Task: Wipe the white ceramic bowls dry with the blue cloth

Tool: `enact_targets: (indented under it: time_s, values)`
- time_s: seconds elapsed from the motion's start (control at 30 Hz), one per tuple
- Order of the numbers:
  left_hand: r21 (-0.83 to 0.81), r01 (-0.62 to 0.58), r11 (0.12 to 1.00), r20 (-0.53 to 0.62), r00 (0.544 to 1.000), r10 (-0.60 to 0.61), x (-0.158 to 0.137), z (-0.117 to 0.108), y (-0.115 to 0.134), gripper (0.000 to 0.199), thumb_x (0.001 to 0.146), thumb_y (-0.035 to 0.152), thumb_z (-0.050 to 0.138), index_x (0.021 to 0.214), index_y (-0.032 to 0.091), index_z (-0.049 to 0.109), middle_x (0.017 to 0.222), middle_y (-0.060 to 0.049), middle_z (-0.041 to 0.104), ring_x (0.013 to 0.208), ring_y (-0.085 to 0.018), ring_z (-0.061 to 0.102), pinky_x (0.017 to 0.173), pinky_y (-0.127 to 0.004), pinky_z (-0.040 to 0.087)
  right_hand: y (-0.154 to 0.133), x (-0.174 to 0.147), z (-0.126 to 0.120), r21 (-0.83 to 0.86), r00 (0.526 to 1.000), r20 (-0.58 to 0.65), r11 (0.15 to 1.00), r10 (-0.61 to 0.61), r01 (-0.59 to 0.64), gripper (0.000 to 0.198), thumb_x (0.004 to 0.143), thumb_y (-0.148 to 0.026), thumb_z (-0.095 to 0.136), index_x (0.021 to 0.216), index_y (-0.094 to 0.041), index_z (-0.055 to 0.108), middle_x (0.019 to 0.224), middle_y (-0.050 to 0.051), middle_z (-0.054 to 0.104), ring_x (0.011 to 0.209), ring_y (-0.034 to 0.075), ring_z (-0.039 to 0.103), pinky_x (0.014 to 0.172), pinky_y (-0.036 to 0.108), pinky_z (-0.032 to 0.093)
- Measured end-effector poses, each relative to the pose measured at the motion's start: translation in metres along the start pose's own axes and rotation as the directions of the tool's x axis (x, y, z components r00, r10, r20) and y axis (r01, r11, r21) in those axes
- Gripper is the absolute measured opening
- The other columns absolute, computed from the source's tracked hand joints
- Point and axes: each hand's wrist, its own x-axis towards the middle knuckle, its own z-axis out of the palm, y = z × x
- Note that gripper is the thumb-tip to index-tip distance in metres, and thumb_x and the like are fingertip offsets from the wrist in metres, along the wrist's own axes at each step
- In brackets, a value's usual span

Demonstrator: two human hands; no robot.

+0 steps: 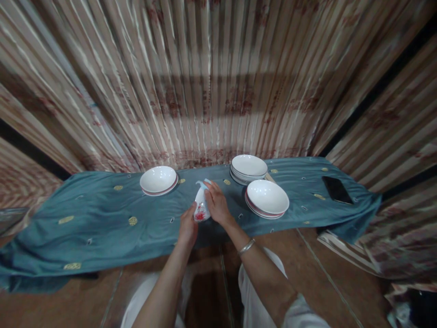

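Between my hands, a white bowl (201,210) with a red flower on its outside is tipped on its side above the table. My left hand (187,227) grips its lower left edge. Against its upper right side, my right hand (215,200) presses a light blue cloth (202,183), part of which sticks out above the fingers. The bowl's inside is turned away from me. To the left lies a small stack of white dishes (159,179). On the right are a dark-rimmed stack of white dishes (248,166) and a red-edged stack of white dishes (267,197).
A teal patterned cloth covers the long narrow table (112,218). A black phone (337,189) lies near its right end. Pleated curtains (211,91) hang directly behind the table. Brown tiled floor (307,259) shows in front.
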Motion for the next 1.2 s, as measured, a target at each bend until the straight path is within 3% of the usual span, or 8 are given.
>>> enact_targets:
  time_s: [0.23, 0.43, 0.57, 0.67, 0.93, 1.07, 1.2]
  values:
    - [0.046, -0.034, 0.998, -0.003, 0.999, 0.035, -0.004, 0.002, 0.004, 0.026, 0.053, 0.035, 0.081, 0.063, 0.013, 0.069, 0.062, -0.005, 0.07, 0.066, -0.018, 0.067, 0.071, -0.028, 0.052, 0.006, 0.006, 0.0, 0.084, 0.998, 0.013, 0.994, 0.065, -0.066, 0.046, 0.097, -0.034, 0.027, 0.127, -0.016, 0.057, 0.131, 0.011, 0.058, 0.129, 0.021, 0.047, 0.113, 0.04, 0.032]
    - [-0.002, -0.014, 1.0, 0.029, 0.999, 0.014, 0.001, -0.002, -0.002, 0.032, 0.055, 0.037, 0.08, 0.072, 0.011, 0.071, 0.066, -0.007, 0.072, 0.081, -0.025, 0.07, 0.08, -0.035, 0.053, 0.015, 0.009, 0.003, 0.197, 0.985, 0.019, 0.965, 0.174, -0.174, 0.044, 0.095, -0.036, 0.03, 0.123, -0.02, 0.06, 0.127, 0.007, 0.061, 0.124, 0.019, 0.051, 0.11, 0.034, 0.035]
    - [-0.025, -0.002, 1.0, 0.035, 0.999, 0.003, 0.0, -0.003, -0.002, 0.034, 0.056, 0.037, 0.08, 0.075, 0.01, 0.071, 0.069, -0.009, 0.073, 0.085, -0.027, 0.071, 0.084, -0.038, 0.053, 0.019, 0.011, 0.005, 0.264, 0.961, 0.03, 0.925, 0.274, -0.272, 0.042, 0.092, -0.038, 0.034, 0.117, -0.021, 0.062, 0.119, 0.006, 0.066, 0.11, 0.019, 0.059, 0.1, 0.033, 0.042]
    - [-0.019, 0.002, 1.0, 0.021, 1.0, -0.001, 0.0, -0.004, -0.001, 0.03, 0.058, 0.034, 0.08, 0.074, 0.01, 0.071, 0.069, -0.009, 0.073, 0.086, -0.028, 0.071, 0.085, -0.038, 0.052, 0.022, 0.013, 0.006, 0.326, 0.933, 0.027, 0.879, 0.359, -0.348, 0.04, 0.09, -0.04, 0.035, 0.107, -0.021, 0.066, 0.1, 0.003, 0.07, 0.096, 0.02, 0.062, 0.089, 0.031, 0.046]
    - [-0.049, 0.006, 0.999, 0.03, 1.0, -0.004, 0.006, -0.009, -0.008, 0.031, 0.062, 0.036, 0.078, 0.077, 0.011, 0.07, 0.07, -0.008, 0.073, 0.087, -0.028, 0.071, 0.085, -0.04, 0.052, 0.026, 0.015, 0.007, 0.485, 0.875, 0.068, 0.751, 0.478, -0.448, 0.029, 0.084, -0.043, 0.042, 0.074, -0.022, 0.059, 0.06, -0.005, 0.053, 0.06, 0.014, 0.048, 0.058, 0.024, 0.037]
    - [-0.048, -0.001, 0.999, 0.018, 1.0, 0.002, 0.005, -0.01, -0.006, 0.035, 0.06, 0.04, 0.079, 0.075, 0.01, 0.07, 0.072, -0.009, 0.074, 0.085, -0.027, 0.071, 0.085, -0.039, 0.052, 0.028, 0.017, 0.008, 0.56, 0.826, 0.111, 0.652, 0.553, -0.512, 0.025, 0.082, -0.039, 0.044, 0.065, -0.022, 0.053, 0.056, -0.006, 0.047, 0.056, 0.014, 0.043, 0.055, 0.025, 0.035]
    - [-0.05, -0.018, 0.999, -0.01, 1.0, 0.017, 0.003, -0.009, -0.003, 0.035, 0.062, 0.04, 0.078, 0.078, 0.01, 0.07, 0.074, -0.009, 0.074, 0.085, -0.026, 0.071, 0.086, -0.038, 0.052, 0.03, 0.015, 0.012, 0.6, 0.817, 0.099, 0.621, 0.568, -0.504, 0.025, 0.081, -0.04, 0.046, 0.064, -0.022, 0.051, 0.058, -0.005, 0.049, 0.059, 0.013, 0.045, 0.058, 0.025, 0.038]
